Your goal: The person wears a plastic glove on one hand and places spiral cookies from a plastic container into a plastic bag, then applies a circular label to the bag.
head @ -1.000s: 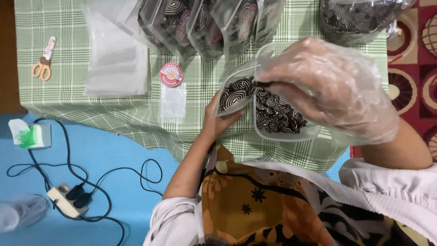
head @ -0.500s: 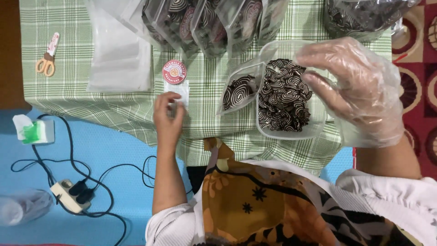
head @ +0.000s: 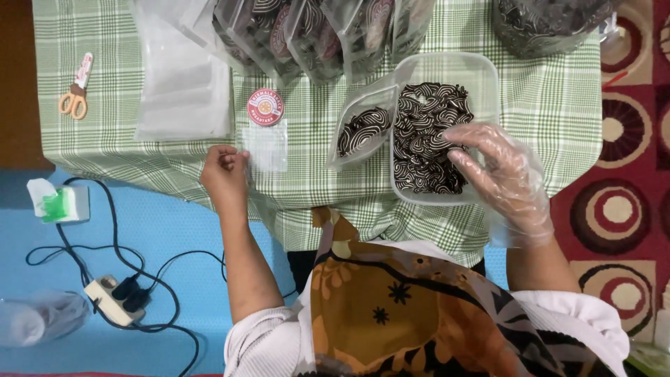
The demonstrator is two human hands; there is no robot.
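Note:
My bare left hand pinches the near left corner of a small clear bag with a round red sticker, which lies flat on the green checked cloth. My right hand, in a loose clear plastic glove, hovers with fingers spread over the near right part of a clear rectangular tub filled with dark swirl-patterned cookies. A clear pouch partly filled with the same cookies leans against the tub's left side, with neither hand on it.
Several filled pouches line the table's back edge, with a large bag of cookies at the back right. A stack of empty clear bags and orange-handled scissors lie at the left. A power strip with cables sits on the blue floor.
My left hand has let go of the partly filled pouch and moved left to the small stickered bag. My right hand has slid from above the tub toward its near right side.

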